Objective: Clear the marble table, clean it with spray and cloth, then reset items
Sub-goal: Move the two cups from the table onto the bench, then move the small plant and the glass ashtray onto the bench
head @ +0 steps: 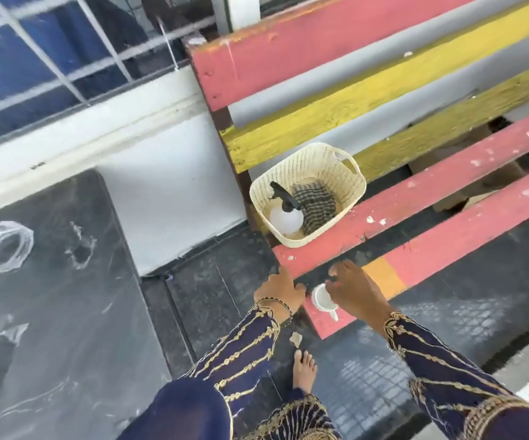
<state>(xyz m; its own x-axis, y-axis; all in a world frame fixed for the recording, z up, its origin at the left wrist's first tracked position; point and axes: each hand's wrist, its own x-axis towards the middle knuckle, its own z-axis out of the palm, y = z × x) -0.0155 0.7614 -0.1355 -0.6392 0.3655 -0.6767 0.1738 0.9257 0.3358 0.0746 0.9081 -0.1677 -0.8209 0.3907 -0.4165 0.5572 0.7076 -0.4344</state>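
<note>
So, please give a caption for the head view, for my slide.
At the bench, left hand and right hand flank a white cup; basket holds spray bottle and cloth.

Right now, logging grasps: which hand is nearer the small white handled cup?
Right. The right hand is at the white cup; the left hand sits just left of it.

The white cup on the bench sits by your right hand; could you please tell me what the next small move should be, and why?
Probably draw the right hand away from the white cup, leaving it upright on the red bench slat. It seems set down already, while a clear glass dish lies on the marble table, so clearing looks unfinished.
</note>
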